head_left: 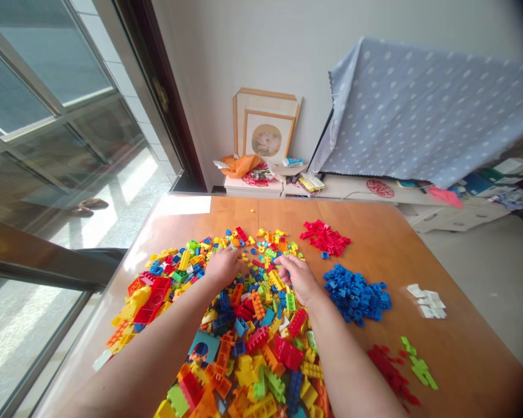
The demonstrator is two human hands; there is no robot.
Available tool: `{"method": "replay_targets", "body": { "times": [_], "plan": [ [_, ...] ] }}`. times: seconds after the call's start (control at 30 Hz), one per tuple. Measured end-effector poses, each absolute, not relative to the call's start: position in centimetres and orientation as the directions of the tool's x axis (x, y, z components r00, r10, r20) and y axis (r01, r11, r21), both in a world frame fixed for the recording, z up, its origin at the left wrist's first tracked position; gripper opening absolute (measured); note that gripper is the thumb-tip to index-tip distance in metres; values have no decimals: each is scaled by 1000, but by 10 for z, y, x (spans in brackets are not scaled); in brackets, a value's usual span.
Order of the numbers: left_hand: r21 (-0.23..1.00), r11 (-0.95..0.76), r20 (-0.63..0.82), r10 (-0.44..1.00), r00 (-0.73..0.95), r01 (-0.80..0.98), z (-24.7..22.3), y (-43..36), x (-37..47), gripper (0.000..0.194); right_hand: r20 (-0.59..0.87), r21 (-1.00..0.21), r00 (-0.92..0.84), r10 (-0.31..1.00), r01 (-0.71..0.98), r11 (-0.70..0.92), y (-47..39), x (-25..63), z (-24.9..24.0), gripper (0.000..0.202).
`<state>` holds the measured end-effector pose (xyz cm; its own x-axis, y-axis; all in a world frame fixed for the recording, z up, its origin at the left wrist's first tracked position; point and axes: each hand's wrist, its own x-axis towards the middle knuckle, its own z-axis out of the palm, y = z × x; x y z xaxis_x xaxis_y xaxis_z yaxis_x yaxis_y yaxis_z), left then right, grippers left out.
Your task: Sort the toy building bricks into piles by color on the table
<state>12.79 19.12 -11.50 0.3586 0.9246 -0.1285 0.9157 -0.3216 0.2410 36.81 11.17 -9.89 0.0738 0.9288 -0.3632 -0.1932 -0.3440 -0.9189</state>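
A wide heap of mixed toy building bricks (257, 305) in red, yellow, blue, green and orange covers the middle of the wooden table (370, 232). My left hand (224, 266) is over the far left part of the heap, fingers curled down among small bricks; its fingertips are hidden. To its right, my right hand (297, 276) is at the heap's right side, thumb and fingers drawn together. Whatever it may hold is too small to make out. Close to the right hand lies a pile of blue bricks (356, 294).
Sorted piles lie on the right: red bricks (325, 237), white bricks (427, 302), light green pieces (422, 366) and dark red pieces (392, 374). A white sheet (185, 204) rests at the far left corner. Behind stands a low cabinet (353, 188); a glass door (39, 87) is left.
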Motion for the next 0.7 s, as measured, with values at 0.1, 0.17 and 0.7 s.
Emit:
{"method": "replay_targets", "body": {
  "times": [0.1, 0.17, 0.7],
  "plan": [
    [218, -338, -158, 914, 374, 916, -113, 188, 125, 16, -349, -933, 130, 928, 40, -357, 120, 362, -114, 39],
    [211, -342, -178, 908, 380, 916, -111, 186, 122, 13, -289, -926, 174, 941, 197, -321, 124, 359, -120, 38],
    [273, -128, 7, 991, 132, 953, -109, 199, 99, 27, -111, -531, 32, 993, 843, -86, 166, 316, -111, 27]
  ]
}}
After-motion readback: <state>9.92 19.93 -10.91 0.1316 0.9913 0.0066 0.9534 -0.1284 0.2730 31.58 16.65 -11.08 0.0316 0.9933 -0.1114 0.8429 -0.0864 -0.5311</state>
